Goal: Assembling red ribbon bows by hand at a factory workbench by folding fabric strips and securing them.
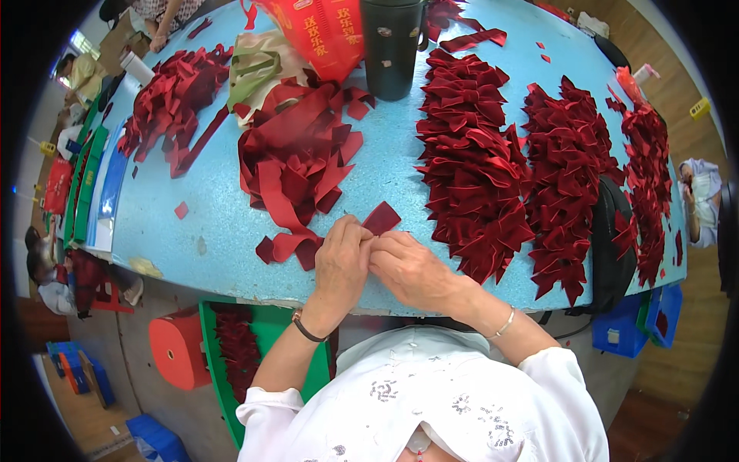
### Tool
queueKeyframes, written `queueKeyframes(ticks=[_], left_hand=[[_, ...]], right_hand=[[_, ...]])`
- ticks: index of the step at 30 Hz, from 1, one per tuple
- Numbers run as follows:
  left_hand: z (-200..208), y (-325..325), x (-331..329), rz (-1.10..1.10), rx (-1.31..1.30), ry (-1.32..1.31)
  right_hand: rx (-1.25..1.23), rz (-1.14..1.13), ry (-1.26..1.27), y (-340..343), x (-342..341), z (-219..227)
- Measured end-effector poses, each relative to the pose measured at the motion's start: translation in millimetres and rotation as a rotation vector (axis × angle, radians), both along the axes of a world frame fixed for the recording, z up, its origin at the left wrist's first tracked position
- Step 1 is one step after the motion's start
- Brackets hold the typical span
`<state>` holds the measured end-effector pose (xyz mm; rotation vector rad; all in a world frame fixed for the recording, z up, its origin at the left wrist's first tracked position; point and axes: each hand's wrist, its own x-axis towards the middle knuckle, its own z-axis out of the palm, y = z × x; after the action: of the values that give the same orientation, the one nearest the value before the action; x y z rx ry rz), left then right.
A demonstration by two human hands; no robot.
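Observation:
Near the front edge of the light-blue table [192, 258], my left hand [346, 252] and my right hand [408, 266] meet with fingers pinched together. Between them they grip a dark red velvet ribbon piece [382, 219], whose flat end sticks up past my fingertips. The rest of it is hidden by my fingers. Just beyond my left hand lies a loose heap of red ribbon strips [296, 154], one strip trailing down towards my wrist. To the right of my hands stretches a long row of dark red ribbon bows [469, 169], packed closely together.
More bow rows [566, 169] lie further right, beside a black bag [612, 246]. A dark tumbler [391, 50] and a red plastic bag [319, 35] stand at the back. A green crate [277, 358] with bows sits below the table edge. Other people work around the table.

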<state>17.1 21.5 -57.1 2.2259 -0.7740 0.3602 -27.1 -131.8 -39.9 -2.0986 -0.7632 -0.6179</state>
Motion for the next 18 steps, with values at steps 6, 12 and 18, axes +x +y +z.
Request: queueKeyframes(ticks=[6, 12, 18], left_hand=[[-0.7, 1.6, -0.3, 0.003, 0.018, 0.063], [9.8, -2.0, -1.8, 0.013, 0.031, 0.175], [18.4, -0.1, -6.3, 0.009, 0.019, 0.167]], right_hand=[[-0.236, -0.140, 0.203, -8.1, -19.5, -13.6], [-0.111, -0.118, 0.297, -33.0, -47.9, -4.2], [0.234, -0.234, 0.257, -41.4, -29.1, 16.5]])
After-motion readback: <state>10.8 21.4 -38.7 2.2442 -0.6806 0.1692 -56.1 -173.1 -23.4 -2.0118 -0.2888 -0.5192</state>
